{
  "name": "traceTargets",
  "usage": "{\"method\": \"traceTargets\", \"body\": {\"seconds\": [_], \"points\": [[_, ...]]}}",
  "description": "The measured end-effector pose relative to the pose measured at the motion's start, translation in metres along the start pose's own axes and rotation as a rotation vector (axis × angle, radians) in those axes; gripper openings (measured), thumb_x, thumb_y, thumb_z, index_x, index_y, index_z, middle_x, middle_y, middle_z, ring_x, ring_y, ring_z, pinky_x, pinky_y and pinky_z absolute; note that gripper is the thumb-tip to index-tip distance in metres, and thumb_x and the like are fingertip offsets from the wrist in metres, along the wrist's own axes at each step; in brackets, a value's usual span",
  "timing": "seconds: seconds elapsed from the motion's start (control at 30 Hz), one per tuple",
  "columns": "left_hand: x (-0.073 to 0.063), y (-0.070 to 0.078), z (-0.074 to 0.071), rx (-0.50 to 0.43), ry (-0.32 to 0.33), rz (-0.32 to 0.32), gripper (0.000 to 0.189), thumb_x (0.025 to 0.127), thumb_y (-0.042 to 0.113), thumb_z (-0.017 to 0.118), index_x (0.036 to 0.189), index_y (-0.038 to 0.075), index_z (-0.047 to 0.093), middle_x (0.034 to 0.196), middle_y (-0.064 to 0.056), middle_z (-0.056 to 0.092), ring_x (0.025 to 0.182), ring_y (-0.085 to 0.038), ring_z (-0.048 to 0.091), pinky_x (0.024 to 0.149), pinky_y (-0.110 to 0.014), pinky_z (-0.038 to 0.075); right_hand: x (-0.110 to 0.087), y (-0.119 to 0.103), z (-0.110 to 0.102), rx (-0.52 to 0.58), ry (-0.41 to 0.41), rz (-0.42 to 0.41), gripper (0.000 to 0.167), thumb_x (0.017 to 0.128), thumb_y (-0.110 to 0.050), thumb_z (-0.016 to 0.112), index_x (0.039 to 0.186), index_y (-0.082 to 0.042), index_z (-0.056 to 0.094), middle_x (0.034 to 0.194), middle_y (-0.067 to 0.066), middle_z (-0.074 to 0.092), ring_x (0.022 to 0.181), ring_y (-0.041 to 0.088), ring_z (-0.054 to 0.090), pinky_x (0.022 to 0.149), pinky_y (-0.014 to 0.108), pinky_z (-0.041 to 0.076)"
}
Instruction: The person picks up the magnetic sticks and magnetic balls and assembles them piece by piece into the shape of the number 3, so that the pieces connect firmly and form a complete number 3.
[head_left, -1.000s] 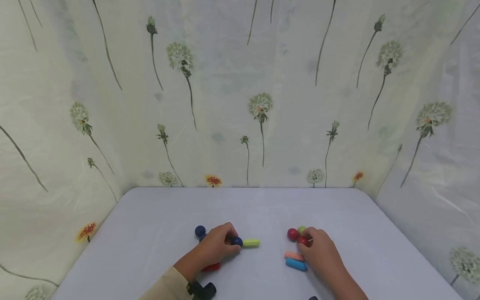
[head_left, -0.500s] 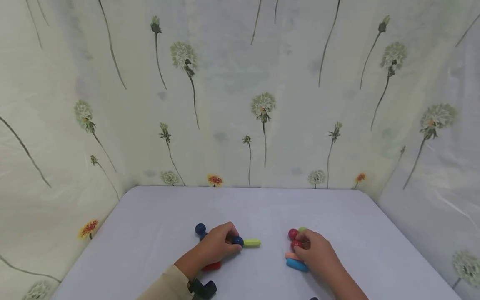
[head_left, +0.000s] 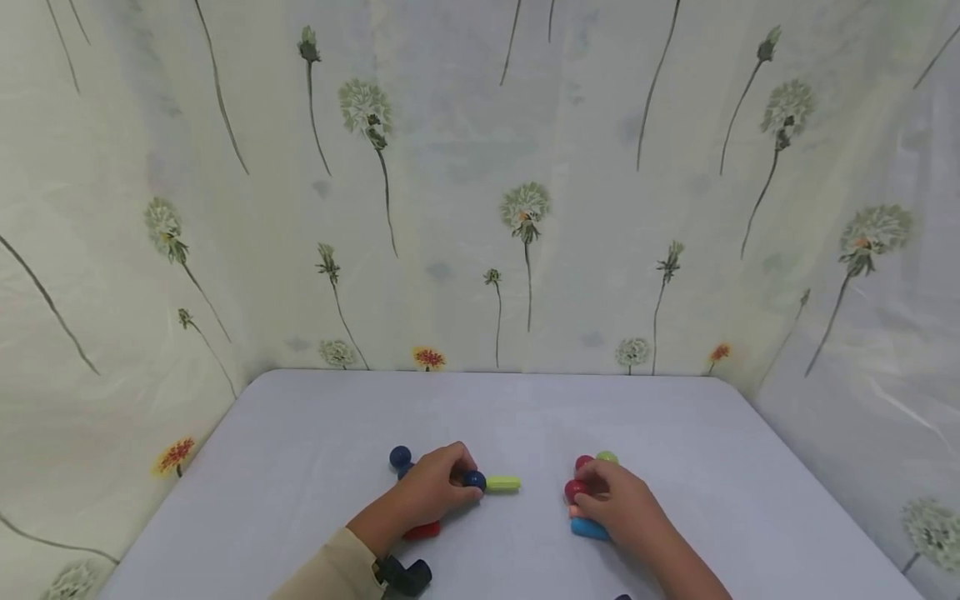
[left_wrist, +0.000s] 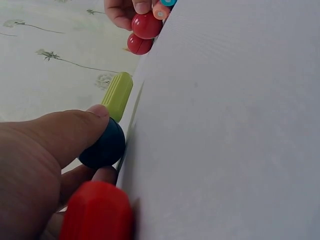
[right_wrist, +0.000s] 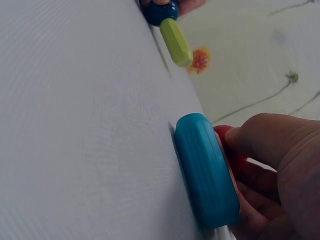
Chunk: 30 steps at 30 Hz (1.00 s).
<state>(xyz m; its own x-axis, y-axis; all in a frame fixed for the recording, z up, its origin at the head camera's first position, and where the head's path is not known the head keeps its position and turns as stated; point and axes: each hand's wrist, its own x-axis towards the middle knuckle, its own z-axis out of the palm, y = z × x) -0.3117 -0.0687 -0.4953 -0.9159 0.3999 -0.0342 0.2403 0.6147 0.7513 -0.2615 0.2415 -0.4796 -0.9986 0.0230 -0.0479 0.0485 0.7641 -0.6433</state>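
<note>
My left hand (head_left: pixel 435 485) pinches a dark blue ball (head_left: pixel 474 480) between thumb and fingers, low over the white table. A ribbed yellow-green stick (left_wrist: pixel 118 96) points right from that ball, its end right at the ball. My right hand (head_left: pixel 624 502) pinches a red ball (head_left: pixel 574 490) in front of a second red ball (head_left: pixel 583 462). Under the right hand lie a blue ribbed stick (right_wrist: pixel 206 170) and a salmon-pink stick (left_wrist: pixel 161 11), side by side; the hand partly hides both. A red stick (left_wrist: pixel 96 212) lies below the left wrist.
Another dark blue ball (head_left: pixel 401 457) sits beyond the left hand, with a further dark blue piece (head_left: pixel 405 471) partly hidden by that hand. A yellow-green ball (head_left: pixel 607 457) stands behind the right hand. Flowered cloth (head_left: pixel 450 167) encloses the white table (head_left: pixel 337 417) at the back and sides.
My right hand has moved left with the red ball, which now overlaps the salmon-pink stick's near end. My left hand stays in place, holding the dark blue ball.
</note>
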Motion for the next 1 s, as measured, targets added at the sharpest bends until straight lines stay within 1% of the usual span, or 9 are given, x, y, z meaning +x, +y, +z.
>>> {"method": "traceTargets", "body": {"seconds": [0.1,0.2,0.37,0.47,0.5,0.57,0.73,0.93,1.0], "points": [[0.000,-0.001,0.002,-0.011,-0.009,0.014,0.029,0.089,0.028,0.085,0.105,0.024,0.062,0.097,0.010,0.065,0.090,-0.012,0.059,0.081,-0.033,0.051,-0.001,0.000,0.002,0.023,-0.014,-0.003,0.032,0.090,-0.027,0.083,0.116,-0.016,0.069,0.113,-0.001,0.072,0.105,0.019,0.069,0.101,0.054,0.053],[0.001,-0.001,0.004,-0.020,-0.016,0.027,0.029,0.089,0.028,0.085,0.106,0.024,0.062,0.096,0.010,0.065,0.090,-0.011,0.060,0.080,-0.032,0.051,-0.003,-0.002,0.004,0.056,-0.026,-0.017,0.030,0.090,-0.022,0.083,0.116,-0.015,0.070,0.108,-0.003,0.072,0.100,0.016,0.070,0.100,0.051,0.055],[0.000,-0.002,0.001,-0.013,-0.006,0.013,0.029,0.089,0.028,0.085,0.105,0.025,0.062,0.098,0.011,0.066,0.092,-0.010,0.060,0.085,-0.034,0.052,-0.003,-0.009,0.010,0.072,-0.039,-0.069,0.033,0.091,-0.018,0.082,0.122,-0.015,0.071,0.112,-0.002,0.072,0.100,0.014,0.072,0.100,0.048,0.056],[0.000,-0.003,0.001,-0.015,-0.007,0.004,0.029,0.089,0.028,0.085,0.105,0.025,0.062,0.097,0.010,0.065,0.090,-0.012,0.060,0.082,-0.033,0.052,0.000,-0.013,0.015,0.058,-0.053,-0.097,0.032,0.092,-0.016,0.080,0.123,-0.014,0.072,0.115,-0.001,0.071,0.095,0.012,0.071,0.100,0.047,0.056],[-0.001,-0.003,0.001,-0.014,-0.008,0.002,0.029,0.089,0.028,0.085,0.105,0.025,0.062,0.097,0.010,0.065,0.090,-0.012,0.060,0.081,-0.032,0.052,0.002,-0.014,0.017,0.056,-0.061,-0.105,0.032,0.093,-0.015,0.080,0.123,-0.013,0.072,0.114,-0.001,0.071,0.092,0.012,0.071,0.098,0.046,0.057],[-0.001,-0.004,0.001,-0.017,-0.007,0.002,0.029,0.089,0.028,0.085,0.105,0.025,0.062,0.096,0.010,0.065,0.089,-0.012,0.060,0.079,-0.031,0.051,0.005,-0.016,0.019,0.053,-0.071,-0.119,0.032,0.092,-0.014,0.080,0.123,-0.013,0.071,0.116,0.000,0.071,0.091,0.012,0.070,0.092,0.041,0.059],[-0.001,-0.004,-0.001,-0.017,-0.006,0.008,0.029,0.089,0.028,0.085,0.106,0.025,0.062,0.096,0.009,0.065,0.088,-0.012,0.060,0.079,-0.031,0.051,0.015,-0.022,0.025,0.051,-0.095,-0.124,0.032,0.093,-0.016,0.079,0.124,-0.017,0.071,0.124,0.001,0.070,0.099,0.015,0.067,0.073,0.030,0.059],[0.000,-0.002,-0.004,-0.018,-0.007,0.018,0.029,0.090,0.029,0.085,0.106,0.025,0.062,0.095,0.008,0.064,0.088,-0.013,0.060,0.077,-0.030,0.050,0.019,-0.029,0.026,0.094,-0.112,-0.116,0.033,0.095,-0.015,0.076,0.128,-0.017,0.069,0.130,0.006,0.070,0.076,0.015,0.067,0.063,0.030,0.056],[0.000,-0.002,-0.003,-0.021,-0.009,0.011,0.029,0.089,0.028,0.085,0.106,0.025,0.062,0.095,0.008,0.064,0.088,-0.013,0.060,0.077,-0.030,0.050,0.019,-0.031,0.028,0.100,-0.110,-0.127,0.033,0.095,-0.014,0.076,0.128,-0.016,0.070,0.130,0.006,0.070,0.077,0.013,0.067,0.062,0.029,0.056]]}}
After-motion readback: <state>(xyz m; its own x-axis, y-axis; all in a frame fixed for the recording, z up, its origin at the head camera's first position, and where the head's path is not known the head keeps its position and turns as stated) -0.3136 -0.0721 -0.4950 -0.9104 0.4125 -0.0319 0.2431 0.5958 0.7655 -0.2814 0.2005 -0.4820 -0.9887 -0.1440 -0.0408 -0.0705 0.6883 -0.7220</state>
